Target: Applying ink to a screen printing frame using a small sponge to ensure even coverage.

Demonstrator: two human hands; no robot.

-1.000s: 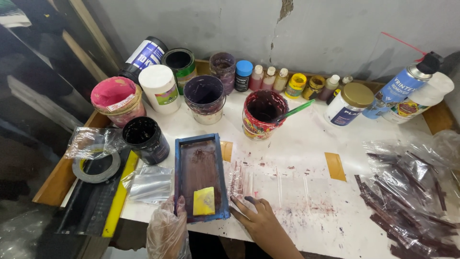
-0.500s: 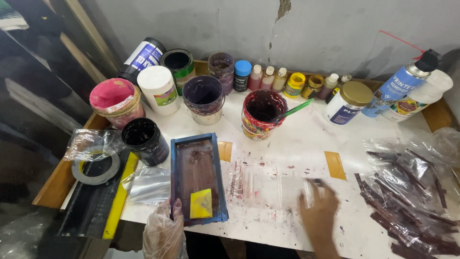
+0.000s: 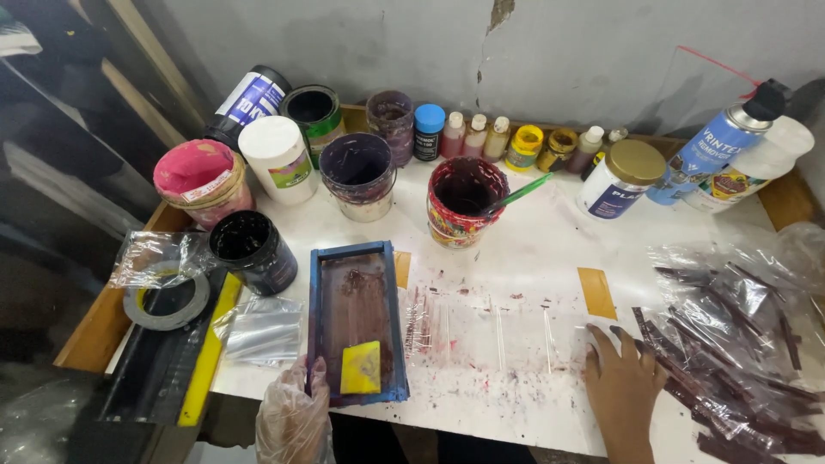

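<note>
- Your left hand [image 3: 292, 417], in a clear plastic glove, has its fingers curled on the near left corner of the blue-framed tray [image 3: 356, 320] and grips it.
- The tray lies flat on the white table [image 3: 533, 249], its inside stained dark red; a yellow square pad [image 3: 362, 368] rests in its near end, just right of your left hand.
- Your right hand [image 3: 622, 387] is bare, lying flat with fingers spread on the table, holding nothing, well apart from the tray.
- Its fingertips reach the edge of the pile of clear sleeves with dark red strips [image 3: 730, 352], which spreads to its right.
- Beyond the tray stands the red-smeared paint pot [image 3: 465, 200] with a green stick in it.
- Left of your left hand lie a clear plastic bag [image 3: 262, 328] and a grey tape roll [image 3: 168, 298].
</note>
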